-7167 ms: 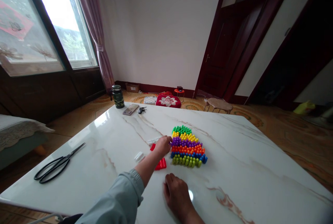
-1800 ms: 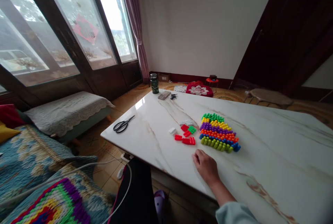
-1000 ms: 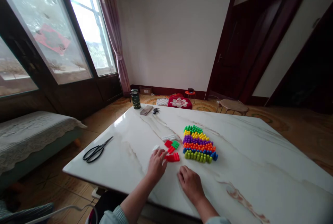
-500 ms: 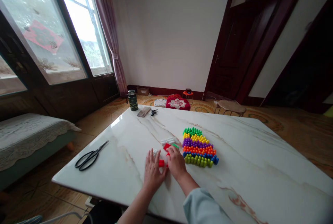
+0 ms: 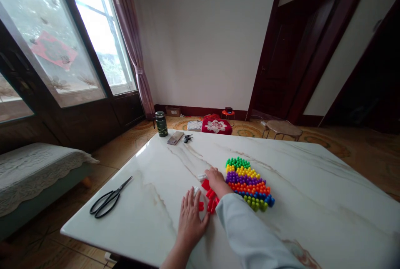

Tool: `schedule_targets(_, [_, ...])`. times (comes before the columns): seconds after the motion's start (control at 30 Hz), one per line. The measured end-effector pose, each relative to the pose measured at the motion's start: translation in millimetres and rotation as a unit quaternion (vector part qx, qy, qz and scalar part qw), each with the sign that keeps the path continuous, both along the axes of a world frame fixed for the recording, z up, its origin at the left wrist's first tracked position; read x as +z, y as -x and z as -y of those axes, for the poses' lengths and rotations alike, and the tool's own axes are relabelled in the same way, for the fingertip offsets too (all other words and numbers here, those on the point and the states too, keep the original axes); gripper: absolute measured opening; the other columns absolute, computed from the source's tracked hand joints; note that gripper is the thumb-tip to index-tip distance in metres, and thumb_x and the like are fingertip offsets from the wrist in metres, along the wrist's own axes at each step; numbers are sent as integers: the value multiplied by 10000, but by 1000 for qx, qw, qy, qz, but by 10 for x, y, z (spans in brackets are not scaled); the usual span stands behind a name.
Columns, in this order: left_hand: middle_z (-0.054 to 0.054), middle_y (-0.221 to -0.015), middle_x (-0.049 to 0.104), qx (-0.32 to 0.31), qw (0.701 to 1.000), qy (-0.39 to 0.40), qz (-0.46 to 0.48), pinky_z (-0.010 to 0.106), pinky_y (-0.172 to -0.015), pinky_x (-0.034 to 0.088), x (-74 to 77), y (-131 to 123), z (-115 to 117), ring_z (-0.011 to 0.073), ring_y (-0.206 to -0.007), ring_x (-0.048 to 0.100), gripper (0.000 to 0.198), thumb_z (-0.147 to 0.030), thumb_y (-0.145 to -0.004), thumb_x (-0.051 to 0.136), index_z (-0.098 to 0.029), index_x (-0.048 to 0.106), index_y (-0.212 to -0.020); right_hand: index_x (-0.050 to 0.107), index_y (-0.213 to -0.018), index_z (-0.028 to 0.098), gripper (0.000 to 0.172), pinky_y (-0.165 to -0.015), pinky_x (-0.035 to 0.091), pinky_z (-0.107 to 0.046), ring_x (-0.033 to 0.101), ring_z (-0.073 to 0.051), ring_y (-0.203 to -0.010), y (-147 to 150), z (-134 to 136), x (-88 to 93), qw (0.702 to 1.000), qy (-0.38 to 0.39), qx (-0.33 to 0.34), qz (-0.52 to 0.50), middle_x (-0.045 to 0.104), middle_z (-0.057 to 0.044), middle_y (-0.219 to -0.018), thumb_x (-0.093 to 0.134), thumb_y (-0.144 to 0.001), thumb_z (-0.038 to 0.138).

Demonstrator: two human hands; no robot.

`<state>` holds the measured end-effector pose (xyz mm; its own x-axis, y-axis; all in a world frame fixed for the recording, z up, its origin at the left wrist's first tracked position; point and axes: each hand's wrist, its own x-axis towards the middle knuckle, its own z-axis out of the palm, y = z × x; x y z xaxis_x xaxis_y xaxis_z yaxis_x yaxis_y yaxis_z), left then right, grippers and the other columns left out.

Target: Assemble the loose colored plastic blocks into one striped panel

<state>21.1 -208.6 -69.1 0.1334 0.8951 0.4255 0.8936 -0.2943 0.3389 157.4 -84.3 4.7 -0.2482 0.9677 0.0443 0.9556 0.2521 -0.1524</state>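
Note:
My left hand (image 5: 191, 219) lies flat on the marble-look table with its fingers spread, beside small white pieces (image 5: 196, 190) and a red piece (image 5: 201, 206). My right hand (image 5: 215, 180) reaches farther over the table, fingers bent down beside a few white pieces (image 5: 202, 177); its fingertips, and anything in them, are hidden. Several glossy red plastic pieces (image 5: 211, 200) lie loose between the hands. Right of them stand rows of knobbed beads: green (image 5: 238, 163), yellow (image 5: 243, 171), purple (image 5: 242, 178), orange (image 5: 250, 187), blue (image 5: 271, 200) and olive green (image 5: 256, 203).
Black-handled scissors (image 5: 108, 200) rest on the left of the table (image 5: 150, 227). At the far left corner are a camouflage flask (image 5: 161, 124), a phone (image 5: 175, 137) and keys (image 5: 188, 138). A stool (image 5: 283, 128) stands beyond the table.
My right hand has moved forward, away from the red pieces and over the spot beside the white ones, uncovering the red pieces. My left hand stays beside its pieces. The view has shifted slightly.

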Motion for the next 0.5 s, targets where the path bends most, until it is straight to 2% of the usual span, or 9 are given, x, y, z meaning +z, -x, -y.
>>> schedule_targets(0.2, [127, -1540, 270, 4, 1000, -8, -11, 522, -1123, 262, -15, -1, -8, 315, -1406, 259, 688, -374, -821, 549, -208, 334, -1454, 658, -1015, 150, 335, -793, 449, -306, 575, -232, -1020, -89, -94, 88, 1000, -19, -15, -17, 602, -147, -1126, 434, -812, 6])
schedule_targets(0.27, [128, -1535, 281, 5, 1000, -9, -13, 523, -1123, 260, 0, -6, -6, 315, -1403, 267, 685, -368, -814, 554, -211, 346, -1448, 649, -993, 164, 322, -810, 443, -285, 580, -199, -994, -118, -49, 149, 999, -34, -13, -30, 607, -125, -1106, 409, -835, 19])
schedule_targets(0.33, [135, -1524, 303, 6, 1000, -5, -13, 523, -1123, 259, 22, -13, -4, 316, -1395, 285, 668, -374, -817, 549, -200, 370, -1436, 624, -1007, 173, 277, -827, 441, -273, 580, -180, -978, -145, 83, 194, 992, -74, -28, -102, 612, -104, -1088, 409, -863, 76])
schedule_targets(0.4, [146, -1514, 320, 6, 1000, 0, -13, 523, -1119, 264, 35, -19, -4, 320, -1387, 299, 650, -389, -824, 541, -184, 392, -1423, 595, -1017, 172, 216, -798, 455, -265, 591, -168, -909, -182, 324, 198, 958, -119, -62, -252, 633, -82, -1012, 430, -879, 161])
schedule_targets(0.5, [147, -1510, 327, 7, 1000, -3, -17, 523, -1111, 274, 28, -20, -8, 325, -1383, 301, 643, -402, -830, 532, -185, 396, -1420, 572, -971, 178, 177, -669, 475, -244, 591, -150, -731, -305, 852, 104, 866, -122, -92, -476, 645, -33, -839, 472, -877, 289])
